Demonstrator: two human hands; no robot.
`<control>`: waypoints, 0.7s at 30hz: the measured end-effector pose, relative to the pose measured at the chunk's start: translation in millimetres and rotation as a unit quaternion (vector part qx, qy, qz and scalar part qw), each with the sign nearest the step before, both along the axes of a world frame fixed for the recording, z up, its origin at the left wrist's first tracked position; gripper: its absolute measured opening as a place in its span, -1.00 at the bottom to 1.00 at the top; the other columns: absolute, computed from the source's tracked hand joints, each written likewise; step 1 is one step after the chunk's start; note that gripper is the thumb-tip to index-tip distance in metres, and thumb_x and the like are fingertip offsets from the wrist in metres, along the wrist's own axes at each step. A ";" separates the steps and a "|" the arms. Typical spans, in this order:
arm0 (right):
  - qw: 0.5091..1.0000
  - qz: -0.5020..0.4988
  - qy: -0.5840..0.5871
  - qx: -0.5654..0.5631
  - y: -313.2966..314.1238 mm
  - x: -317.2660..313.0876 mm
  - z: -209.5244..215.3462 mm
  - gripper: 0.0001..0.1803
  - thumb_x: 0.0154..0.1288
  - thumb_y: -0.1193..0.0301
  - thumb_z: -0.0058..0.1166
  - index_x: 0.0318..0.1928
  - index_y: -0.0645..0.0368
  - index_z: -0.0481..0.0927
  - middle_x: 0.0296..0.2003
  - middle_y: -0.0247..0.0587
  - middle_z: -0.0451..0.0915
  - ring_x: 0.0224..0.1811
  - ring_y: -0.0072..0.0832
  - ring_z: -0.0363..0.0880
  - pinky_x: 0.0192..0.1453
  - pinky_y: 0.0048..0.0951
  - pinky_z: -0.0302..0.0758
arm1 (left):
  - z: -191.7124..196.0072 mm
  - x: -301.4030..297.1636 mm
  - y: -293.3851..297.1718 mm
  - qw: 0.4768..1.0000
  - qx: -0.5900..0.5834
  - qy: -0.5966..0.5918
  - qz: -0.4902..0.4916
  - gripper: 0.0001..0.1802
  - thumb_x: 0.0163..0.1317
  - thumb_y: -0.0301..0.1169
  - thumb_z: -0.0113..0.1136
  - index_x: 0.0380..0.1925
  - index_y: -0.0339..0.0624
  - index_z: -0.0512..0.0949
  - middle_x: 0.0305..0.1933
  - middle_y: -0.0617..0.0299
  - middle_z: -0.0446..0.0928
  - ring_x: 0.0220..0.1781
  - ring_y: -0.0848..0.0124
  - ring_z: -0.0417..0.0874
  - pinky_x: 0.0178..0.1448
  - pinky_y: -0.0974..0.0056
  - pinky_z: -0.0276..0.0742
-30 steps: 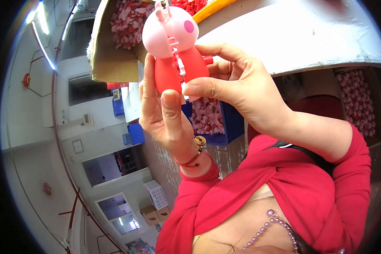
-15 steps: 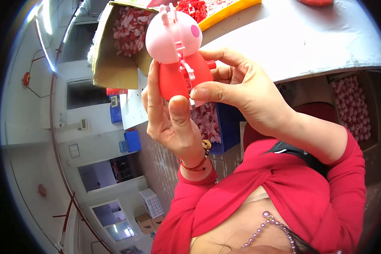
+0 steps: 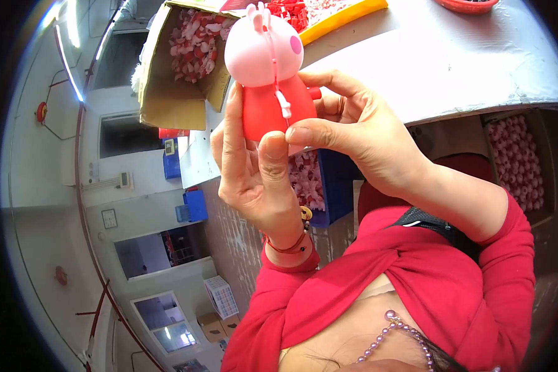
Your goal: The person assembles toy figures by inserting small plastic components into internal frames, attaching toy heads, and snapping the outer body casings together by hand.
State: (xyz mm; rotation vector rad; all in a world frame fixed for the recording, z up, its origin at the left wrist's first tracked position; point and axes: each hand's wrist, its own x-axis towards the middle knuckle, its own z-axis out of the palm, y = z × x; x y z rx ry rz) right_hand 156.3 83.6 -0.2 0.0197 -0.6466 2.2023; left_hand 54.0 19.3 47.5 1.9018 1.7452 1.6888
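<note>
A plastic toy figure [image 3: 263, 111] with a pink rounded head, small ears and a red body is held up upright between my hands. A seam runs down its middle, and a small pale pink arm lies along it. My left hand [image 3: 257, 180] is closed on the figure's lower left, the thumb at the base. My right hand [image 3: 378, 136] grips the lower right side, its thumb pressed against the seam near the bottom. A red peg sticks out on the figure's right, beside my right fingers. The figure's far side is hidden.
A white table [image 3: 428, 56] spreads ahead. An open cardboard box [image 3: 173, 111] of pink and red parts stands at its left, near a yellow tray [image 3: 347, 17] and a red bowl [image 3: 468, 5]. Below are a blue crate [image 3: 336, 186] and a box of pink parts [image 3: 516, 161].
The gap between the figure's two halves has closed to a thin seam. Both hands and the figure have moved slightly right in the picture.
</note>
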 end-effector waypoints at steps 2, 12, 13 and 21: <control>1.000 -0.001 0.000 0.005 2.0 2.2 0.5 -0.44 0.15 0.52 0.23 0.17 0.18 0.34 -0.19 -0.17 0.60 -0.17 -0.56 0.59 0.02 -0.49 0.52 | -2.8 -0.4 3.6 1.000 0.006 0.019 -0.002 -0.47 0.31 -0.29 0.10 0.21 -0.35 0.33 0.06 0.11 0.38 0.13 0.28 0.48 0.17 0.21 0.45; 0.999 -0.030 -0.040 -0.012 8.7 -0.7 -6.0 -0.38 0.05 0.48 0.33 0.11 0.30 0.32 -0.23 -0.13 0.62 -0.17 -0.54 0.59 0.01 -0.51 0.50 | -7.9 -13.2 8.7 0.996 -0.043 0.068 -0.047 -0.43 0.18 -0.47 0.16 0.20 -0.38 0.31 0.12 -0.03 0.37 0.14 0.22 0.46 0.20 0.22 0.39; 0.999 -0.020 -0.035 -0.022 5.0 -0.3 -6.4 -0.37 0.05 0.49 0.32 0.12 0.30 0.31 -0.24 -0.12 0.62 -0.17 -0.55 0.59 0.00 -0.51 0.50 | -8.5 -15.0 6.4 0.992 -0.043 0.107 -0.055 -0.40 0.11 -0.53 0.19 0.19 -0.38 0.31 0.12 -0.06 0.37 0.14 0.19 0.46 0.20 0.22 0.38; 0.954 0.014 -0.268 0.131 -26.5 43.0 -35.4 -0.13 0.11 0.62 0.22 0.35 0.23 0.00 0.09 -0.06 0.40 0.11 -0.41 0.44 0.20 -0.35 0.43 | -36.9 -27.2 -29.3 0.964 -0.058 0.261 -0.015 -0.34 -0.20 -0.51 0.45 0.02 -0.24 0.46 -0.05 -0.02 0.52 -0.07 0.12 0.59 -0.03 0.19 0.57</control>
